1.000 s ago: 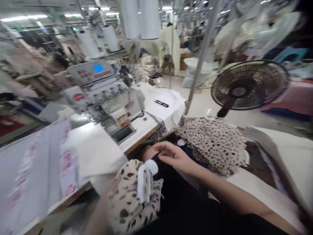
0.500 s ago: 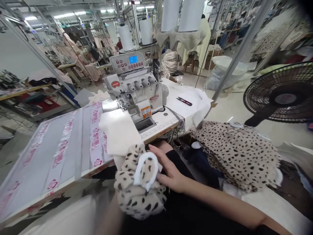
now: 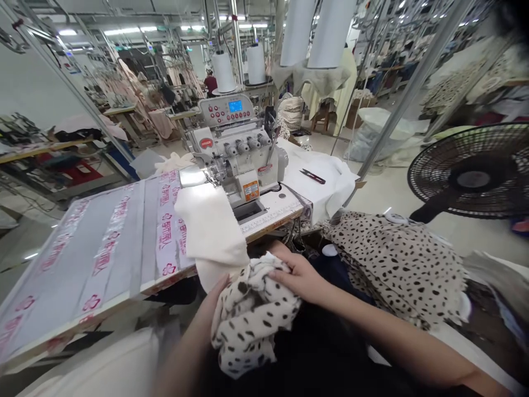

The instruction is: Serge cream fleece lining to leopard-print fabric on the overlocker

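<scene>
Bunched between my hands is a cream fabric piece with black spots point(image 3: 248, 331), held over my lap. My right hand point(image 3: 300, 275) grips its upper right edge, thumb on top and fingers behind. At its left side my left hand point(image 3: 217, 300) is closed around the cloth, most of its fingers hidden behind the folds. A plain cream fabric panel point(image 3: 210, 220) hangs off the table edge just above and reaches down to the spotted cloth. Behind it stands a white overlock sewing machine point(image 3: 243, 154) with a lit blue display.
Thread snips point(image 3: 312, 176) lie on white cloth right of the machine. A pile of spotted fabric point(image 3: 397, 259) sits to my right, below a black fan point(image 3: 471, 176). The plastic-covered table point(image 3: 136, 231) extends left. Large thread cones point(image 3: 297, 33) stand above.
The spotted cloth has been turned and gathered, so its white oval trim no longer shows. My right hand has closed on it, and my left hand has come into view at its left side.
</scene>
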Tool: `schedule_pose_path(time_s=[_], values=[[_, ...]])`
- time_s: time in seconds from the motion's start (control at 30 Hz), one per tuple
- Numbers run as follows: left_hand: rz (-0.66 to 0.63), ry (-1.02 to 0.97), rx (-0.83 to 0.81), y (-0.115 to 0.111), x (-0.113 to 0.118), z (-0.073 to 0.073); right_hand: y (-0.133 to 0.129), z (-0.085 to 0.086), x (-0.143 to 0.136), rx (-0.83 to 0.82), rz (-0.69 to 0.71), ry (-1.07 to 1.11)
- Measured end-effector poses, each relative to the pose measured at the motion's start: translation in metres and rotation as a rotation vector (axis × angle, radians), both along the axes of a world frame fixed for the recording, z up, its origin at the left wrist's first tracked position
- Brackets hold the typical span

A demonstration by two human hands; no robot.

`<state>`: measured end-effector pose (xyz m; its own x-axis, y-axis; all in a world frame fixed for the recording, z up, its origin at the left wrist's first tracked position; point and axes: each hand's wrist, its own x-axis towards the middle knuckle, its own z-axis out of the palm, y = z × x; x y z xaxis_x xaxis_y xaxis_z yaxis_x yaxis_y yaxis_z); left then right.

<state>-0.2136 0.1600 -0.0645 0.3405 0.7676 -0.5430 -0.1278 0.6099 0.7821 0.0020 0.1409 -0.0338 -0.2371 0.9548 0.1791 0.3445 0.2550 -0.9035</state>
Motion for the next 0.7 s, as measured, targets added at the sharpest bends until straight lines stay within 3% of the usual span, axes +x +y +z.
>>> schedule_pose_path(time_s=[0.1,0.17,0.27,0.37,0.47,0.6,0.7], values=[[-0.023,0.180,0.344,-0.003,-0.002,0.021,0.001,0.023,0.008,-0.069,0.050,-0.062],[-0.134,0.345,0.606,-0.006,0.002,0.036,0.000,0.038,0.006,-0.077,0.108,-0.110],[-0.318,0.487,0.773,-0.006,0.012,0.047,0.000,0.057,0.004,-0.107,0.176,-0.146],[-0.329,0.526,0.743,0.001,0.007,0.041,0.003,0.065,0.015,-0.214,0.224,-0.091],[-0.354,0.486,0.636,0.006,-0.013,0.037,0.008,0.061,0.032,-0.315,0.262,-0.020],[-0.258,0.130,0.226,0.006,-0.033,0.058,0.011,0.049,0.033,-0.345,0.373,0.005],[-0.318,-0.018,0.062,0.007,-0.031,0.078,0.008,0.041,0.007,-0.235,0.467,-0.040]])
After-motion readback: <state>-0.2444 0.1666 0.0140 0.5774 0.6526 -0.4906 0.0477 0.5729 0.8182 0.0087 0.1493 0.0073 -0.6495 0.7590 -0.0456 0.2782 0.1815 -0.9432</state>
